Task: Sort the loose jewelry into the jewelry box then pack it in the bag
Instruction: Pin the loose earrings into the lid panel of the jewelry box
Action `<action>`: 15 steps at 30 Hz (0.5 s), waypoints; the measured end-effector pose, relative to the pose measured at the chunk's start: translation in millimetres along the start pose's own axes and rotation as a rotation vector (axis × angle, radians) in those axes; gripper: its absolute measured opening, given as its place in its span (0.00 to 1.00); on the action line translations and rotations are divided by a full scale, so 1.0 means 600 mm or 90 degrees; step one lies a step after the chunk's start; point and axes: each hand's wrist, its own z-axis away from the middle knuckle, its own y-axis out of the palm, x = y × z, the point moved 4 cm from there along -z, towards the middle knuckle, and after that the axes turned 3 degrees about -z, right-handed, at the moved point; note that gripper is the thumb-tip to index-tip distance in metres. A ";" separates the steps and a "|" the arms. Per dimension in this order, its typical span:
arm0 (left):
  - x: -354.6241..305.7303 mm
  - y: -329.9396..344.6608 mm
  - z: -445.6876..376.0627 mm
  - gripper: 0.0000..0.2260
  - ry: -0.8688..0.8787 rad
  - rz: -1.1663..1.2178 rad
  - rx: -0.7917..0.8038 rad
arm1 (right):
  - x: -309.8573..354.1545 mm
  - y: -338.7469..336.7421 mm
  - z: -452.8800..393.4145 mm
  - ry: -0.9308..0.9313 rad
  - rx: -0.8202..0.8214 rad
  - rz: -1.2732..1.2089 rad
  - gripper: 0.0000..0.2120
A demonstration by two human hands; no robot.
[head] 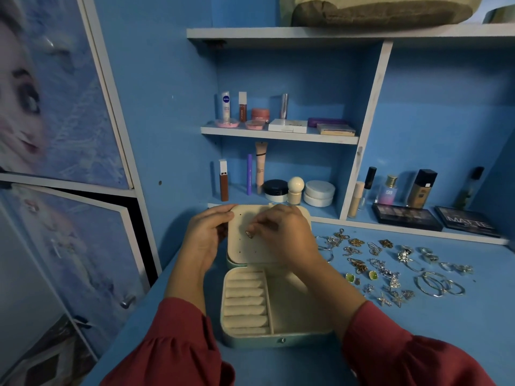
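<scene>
The right hand (281, 232) is pinching a small gold-toned earring (249, 234) against the cream perforated lid panel (245, 246) of the open mint-green jewelry box (278, 341), while the left hand (207, 235) is gripping the lid's edge. Steadying the lid and aligning post with hole should seat it cleanly; the remaining loose jewelry (390, 268) is lying on the blue surface (418, 316).

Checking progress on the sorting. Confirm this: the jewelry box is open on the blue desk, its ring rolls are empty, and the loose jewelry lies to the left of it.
Wrong on the side. In the head view the loose jewelry lies to the right of the open jewelry box on the blue desk; the ring rolls are empty.
</scene>
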 end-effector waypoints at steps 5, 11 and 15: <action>-0.002 -0.002 0.004 0.10 0.008 0.009 0.006 | 0.025 0.008 -0.016 -0.058 -0.038 0.050 0.06; -0.006 0.000 0.007 0.09 0.013 0.006 0.009 | 0.036 0.019 -0.019 -0.084 -0.077 0.105 0.06; -0.006 0.001 0.007 0.09 0.012 0.010 0.007 | 0.036 0.018 -0.015 -0.090 -0.093 0.129 0.06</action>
